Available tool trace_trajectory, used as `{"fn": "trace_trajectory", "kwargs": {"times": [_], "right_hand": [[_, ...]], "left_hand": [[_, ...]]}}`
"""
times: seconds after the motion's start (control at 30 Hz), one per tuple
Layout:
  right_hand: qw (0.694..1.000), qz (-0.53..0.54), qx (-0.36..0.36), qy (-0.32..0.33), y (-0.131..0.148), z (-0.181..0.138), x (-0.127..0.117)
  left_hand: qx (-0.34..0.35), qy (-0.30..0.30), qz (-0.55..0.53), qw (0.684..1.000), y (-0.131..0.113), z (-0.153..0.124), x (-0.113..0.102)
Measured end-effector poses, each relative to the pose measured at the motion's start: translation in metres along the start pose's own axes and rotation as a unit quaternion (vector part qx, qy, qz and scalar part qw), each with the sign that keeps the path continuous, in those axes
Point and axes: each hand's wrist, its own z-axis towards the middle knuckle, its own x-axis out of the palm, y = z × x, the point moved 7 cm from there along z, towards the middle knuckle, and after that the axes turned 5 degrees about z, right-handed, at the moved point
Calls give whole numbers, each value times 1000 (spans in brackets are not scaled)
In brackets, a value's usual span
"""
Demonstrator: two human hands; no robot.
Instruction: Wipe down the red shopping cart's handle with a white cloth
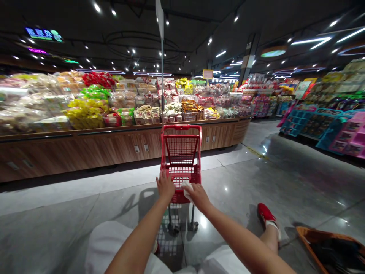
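Both our arms stretch forward to the red cart on the floor ahead; our left hand curls fingers over its near rim, our right hand clasps a white tissue there.

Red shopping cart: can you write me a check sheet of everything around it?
Surface: glossy grey tiled floor, reflecting lights.
Job's things: small red shopping cart, basket looks empty; white cloth at its near rim.
Clutter: orange bag at the lower right.
Hands: left hand rests on the cart's rim, grip unclear; right hand closed over the cloth.
Cables: nothing seen.
Surroundings: wooden display counter heaped with packaged snacks; blue and pink shelves at right.
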Motion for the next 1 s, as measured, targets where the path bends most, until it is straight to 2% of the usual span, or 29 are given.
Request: {"fn": "trace_trajectory", "kwargs": {"times": [0.07, 0.13, 0.27, 0.43, 0.57, 0.7, 0.77, 0.87, 0.93, 1.0], "right_hand": [[999, -4, -36, 5, 8, -3, 6], [996, -5, -91, 17, 9, -9, 4], [980, 15, -185, 66, -14, -18, -19], [983, 37, -146, 105, -57, -10, -46], [988, 55, -92, 114, -72, -9, -54], [989, 59, -85, 106, -56, -17, -54], [992, 43, -90, 79, -37, -23, -47], [998, -2, -53, 16, -15, -30, -31], [999, -26, -34, -6, -11, -32, -25], [998, -30, -50, 7, -13, -31, -25]], "left_hand": [[8, 11, -25, 1000, -13, -8, 5], [44, 22, -46, 998, -26, -16, 10], [133, 49, -49, 989, -41, -25, 17], [183, 71, -33, 980, -60, -21, 19], [199, 71, -13, 977, -80, -18, 21], [224, 89, 11, 970, -87, -18, 21], [230, 101, 15, 968, -85, -18, 20], [233, 115, 22, 966, -83, -18, 21], [234, 118, 26, 965, -84, -18, 21], [236, 121, 30, 964, -84, -18, 21]]}}
